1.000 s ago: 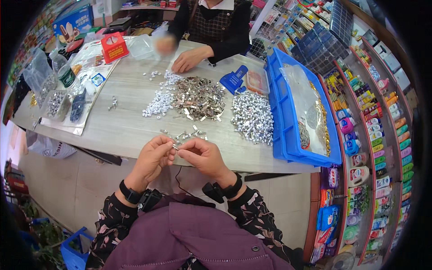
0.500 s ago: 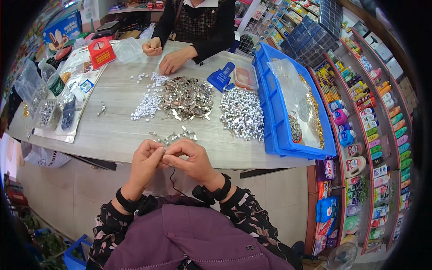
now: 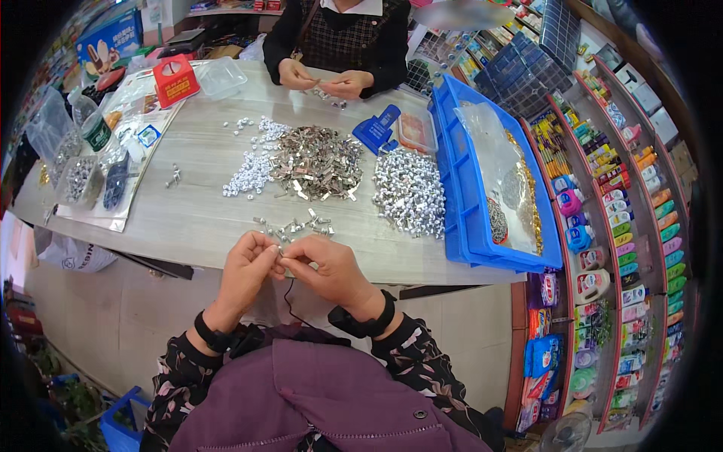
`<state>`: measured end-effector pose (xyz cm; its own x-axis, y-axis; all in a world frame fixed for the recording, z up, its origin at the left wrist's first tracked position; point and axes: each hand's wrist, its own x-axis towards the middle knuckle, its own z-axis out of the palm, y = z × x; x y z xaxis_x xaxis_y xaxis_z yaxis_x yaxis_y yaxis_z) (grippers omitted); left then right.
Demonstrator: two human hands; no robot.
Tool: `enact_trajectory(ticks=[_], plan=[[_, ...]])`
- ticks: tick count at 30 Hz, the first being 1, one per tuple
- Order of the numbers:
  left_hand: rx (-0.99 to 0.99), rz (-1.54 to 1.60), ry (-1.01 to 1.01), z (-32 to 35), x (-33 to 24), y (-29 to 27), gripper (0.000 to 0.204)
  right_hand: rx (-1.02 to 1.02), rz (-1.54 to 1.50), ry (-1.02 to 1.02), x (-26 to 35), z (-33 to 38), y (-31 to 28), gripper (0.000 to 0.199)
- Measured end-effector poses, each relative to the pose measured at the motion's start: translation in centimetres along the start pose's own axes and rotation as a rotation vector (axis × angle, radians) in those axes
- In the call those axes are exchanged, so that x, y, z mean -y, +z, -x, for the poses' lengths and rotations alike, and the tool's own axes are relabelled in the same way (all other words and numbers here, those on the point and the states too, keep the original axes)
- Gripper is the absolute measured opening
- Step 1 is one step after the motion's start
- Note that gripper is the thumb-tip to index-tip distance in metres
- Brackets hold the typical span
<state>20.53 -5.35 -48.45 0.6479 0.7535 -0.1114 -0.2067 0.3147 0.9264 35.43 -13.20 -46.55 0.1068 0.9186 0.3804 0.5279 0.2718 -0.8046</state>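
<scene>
My left hand (image 3: 247, 270) and my right hand (image 3: 327, 270) meet over the table's near edge. Thumbs and forefingers pinch a tiny silvery metal piece (image 3: 280, 251) between them; its exact kind is too small to make out. Just beyond my fingertips lie several loose metal pieces (image 3: 307, 225). Farther off is a heap of flat metal clips (image 3: 320, 162), with small white ring-like pieces (image 3: 250, 175) along its left side. To the right of it sits a pile of silver-and-white small parts (image 3: 410, 192).
Across the table (image 3: 203, 218), a co-worker's hands (image 3: 324, 81) handle small pieces. A blue crate (image 3: 452, 203) stands at the right, beside a blue plastic scoop-like thing (image 3: 376, 129) and a clear box (image 3: 416, 129). Bags and a bottle (image 3: 96, 132) crowd the left. Shelves (image 3: 602, 226) line the right.
My fingers have shifted slightly around the small metal piece, which shows more now. The co-worker's hands have moved from the white pieces back to the table's far side, drawing together.
</scene>
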Motion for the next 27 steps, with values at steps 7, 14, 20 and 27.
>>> enact_trajectory(ticks=[7, 14, 20, 27], plan=[[0.019, -0.119, 0.135, -0.2, 0.6, -0.1, 0.008, -0.04, -0.812, 0.419, -0.7, 0.1, 1.1, 0.01], [-0.11, -0.814, 0.325, 1.3, -1.0, 1.2, 0.019, 0.102, -0.521, 0.398, -2.6, 0.3, 0.6, 0.017], [0.126, -0.532, 0.125, -1.1, -1.1, -1.2, 0.022, 0.079, -0.378, 0.304, -2.4, -0.1, 1.3, 0.022], [-0.275, -1.206, 0.479, -5.9, -5.9, -11.2, 0.012, 0.039, 0.054, 0.218, -3.0, -4.1, -2.6, 0.023]])
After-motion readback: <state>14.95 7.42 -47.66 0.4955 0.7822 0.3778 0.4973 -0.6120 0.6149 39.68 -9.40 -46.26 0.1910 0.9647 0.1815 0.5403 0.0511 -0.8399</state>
